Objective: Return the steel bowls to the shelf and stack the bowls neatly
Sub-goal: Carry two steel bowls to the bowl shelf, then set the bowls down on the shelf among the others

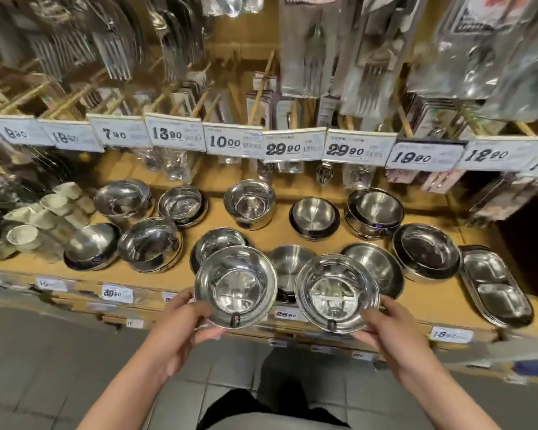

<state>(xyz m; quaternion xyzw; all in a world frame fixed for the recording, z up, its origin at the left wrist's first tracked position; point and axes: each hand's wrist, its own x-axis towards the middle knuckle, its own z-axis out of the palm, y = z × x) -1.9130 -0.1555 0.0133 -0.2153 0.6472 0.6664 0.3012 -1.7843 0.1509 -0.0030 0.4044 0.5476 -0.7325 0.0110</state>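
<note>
Held items, two: we grip one steel bowl in each hand, low in the centre of the frame, in front of the shelf edge. The left hand [184,321] curls round the near rim of the left bowl [235,286]; the right hand [389,327] curls round the near right rim of the right bowl [337,293]. Both bowls are polished, round, wide-rimmed and flat-bottomed, mirror-bright inside, each with a small dark tag at its near rim. Neither touches the other.

Shelf stock: on the wooden shelf [280,231] we count about eleven bowls or bowl stacks in two rows across the middle of the frame. Several are nested, a smaller bowl sitting inside a larger one, as in the stack at right of centre [375,212]. One divided steel tray [496,287], two compartments showing, lies at the lower right. A cluster of white cups [44,212] stands at the left.

Above: ten price cards [295,147] in a row, with packaged cutlery [311,45] hanging along the top.
</note>
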